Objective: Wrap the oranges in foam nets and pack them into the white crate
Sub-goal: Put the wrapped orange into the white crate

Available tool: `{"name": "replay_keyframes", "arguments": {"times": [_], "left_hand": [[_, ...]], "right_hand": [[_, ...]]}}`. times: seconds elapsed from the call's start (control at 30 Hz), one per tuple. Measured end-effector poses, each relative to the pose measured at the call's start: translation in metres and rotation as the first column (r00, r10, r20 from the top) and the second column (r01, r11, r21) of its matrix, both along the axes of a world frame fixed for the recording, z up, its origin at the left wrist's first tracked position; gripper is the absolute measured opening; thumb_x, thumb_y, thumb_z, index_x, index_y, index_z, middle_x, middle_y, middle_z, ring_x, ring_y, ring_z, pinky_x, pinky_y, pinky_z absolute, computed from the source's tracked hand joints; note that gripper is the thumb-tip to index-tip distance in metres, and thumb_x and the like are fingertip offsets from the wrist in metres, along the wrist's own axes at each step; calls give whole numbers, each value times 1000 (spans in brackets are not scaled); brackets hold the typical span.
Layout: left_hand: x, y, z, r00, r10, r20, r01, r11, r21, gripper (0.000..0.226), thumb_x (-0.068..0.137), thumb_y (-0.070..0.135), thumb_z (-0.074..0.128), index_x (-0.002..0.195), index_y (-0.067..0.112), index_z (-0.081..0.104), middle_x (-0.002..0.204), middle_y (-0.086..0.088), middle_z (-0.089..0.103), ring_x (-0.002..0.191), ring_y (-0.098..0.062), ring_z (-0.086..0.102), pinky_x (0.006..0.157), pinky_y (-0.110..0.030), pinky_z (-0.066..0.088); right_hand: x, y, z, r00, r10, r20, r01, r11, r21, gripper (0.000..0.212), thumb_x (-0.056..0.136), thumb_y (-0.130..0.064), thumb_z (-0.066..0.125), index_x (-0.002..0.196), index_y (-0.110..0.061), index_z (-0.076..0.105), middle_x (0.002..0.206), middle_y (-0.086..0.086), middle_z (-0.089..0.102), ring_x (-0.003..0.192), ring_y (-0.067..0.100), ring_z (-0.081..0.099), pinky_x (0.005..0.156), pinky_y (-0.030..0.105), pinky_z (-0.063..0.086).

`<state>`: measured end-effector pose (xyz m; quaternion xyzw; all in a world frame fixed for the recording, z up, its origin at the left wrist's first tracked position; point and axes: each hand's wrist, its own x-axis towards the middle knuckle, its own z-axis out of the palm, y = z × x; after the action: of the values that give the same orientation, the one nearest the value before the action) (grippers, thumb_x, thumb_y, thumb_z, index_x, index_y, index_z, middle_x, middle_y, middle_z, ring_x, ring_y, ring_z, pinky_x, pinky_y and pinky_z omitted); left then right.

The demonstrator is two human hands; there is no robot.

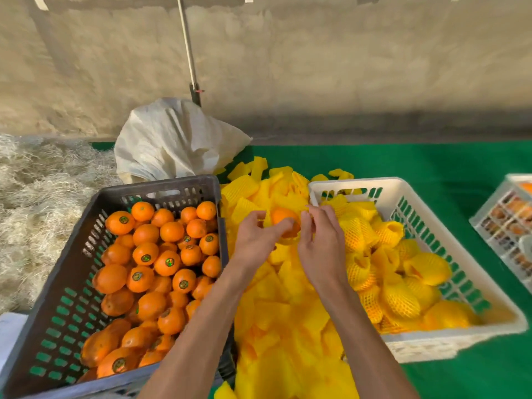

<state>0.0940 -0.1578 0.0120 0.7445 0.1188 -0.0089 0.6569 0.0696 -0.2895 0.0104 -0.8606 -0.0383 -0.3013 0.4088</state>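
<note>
Between my two hands sits one orange point(282, 216), its lower part inside a yellow foam net point(288, 240). My left hand point(256, 237) curls round the orange and the net from the left. From the right, my right hand point(321, 240) pinches the net's rim. Both hands hover over a heap of loose yellow foam nets point(288, 312). A dark grey crate point(72, 272) on the left holds many bare oranges point(161, 263). On the right, the white crate point(431, 220) holds several net-wrapped oranges point(403, 283).
A white sack point(172, 139) lies behind the dark crate, with pale straw point(37, 203) to its left. Green cloth point(431, 162) covers the table. Another white crate point(509, 226) with fruit stands at the right edge. A pole point(188, 53) leans on the wall behind.
</note>
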Motion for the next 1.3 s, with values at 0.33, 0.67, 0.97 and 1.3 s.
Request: {"name": "replay_keyframes", "arguments": {"times": [0.33, 0.67, 0.97, 1.3], "left_hand": [[18, -130, -15, 965, -209, 156, 220, 974, -52, 14, 85, 27, 85, 95, 29, 76, 87, 14, 76, 83, -8, 74, 65, -20, 59], [20, -86, 1, 974, -126, 190, 130, 992, -6, 14, 100, 20, 68, 90, 25, 75, 93, 0, 77, 90, -20, 74, 70, -27, 63], [4, -4, -31, 994, -108, -14, 108, 970, 218, 20, 99, 18, 68, 102, -1, 75, 77, 1, 63, 69, -13, 56, 68, -31, 45], [-5, 11, -55, 995, -103, 6, 99, 974, 203, 19, 101, 23, 66, 101, 6, 75, 92, 0, 69, 73, -11, 60, 72, -34, 48]], "right_hand": [[-9, -99, -12, 955, -296, 19, 296, 955, 17, 23, 105, -23, 52, 110, -6, 65, 105, 6, 58, 89, 21, 58, 71, 31, 48], [5, -88, -31, 991, 51, -124, -43, 997, 65, 14, 101, -15, 61, 104, -11, 74, 94, 0, 67, 86, 8, 60, 73, 10, 44], [10, -12, -99, 837, -17, -548, -208, 915, -347, 41, 95, -22, 65, 135, -21, 58, 143, 6, 48, 133, 31, 47, 104, 43, 40], [14, -8, -136, 717, -169, -676, -211, 872, -442, 46, 100, -27, 54, 146, -27, 49, 153, 14, 38, 142, 39, 36, 113, 48, 35]]}}
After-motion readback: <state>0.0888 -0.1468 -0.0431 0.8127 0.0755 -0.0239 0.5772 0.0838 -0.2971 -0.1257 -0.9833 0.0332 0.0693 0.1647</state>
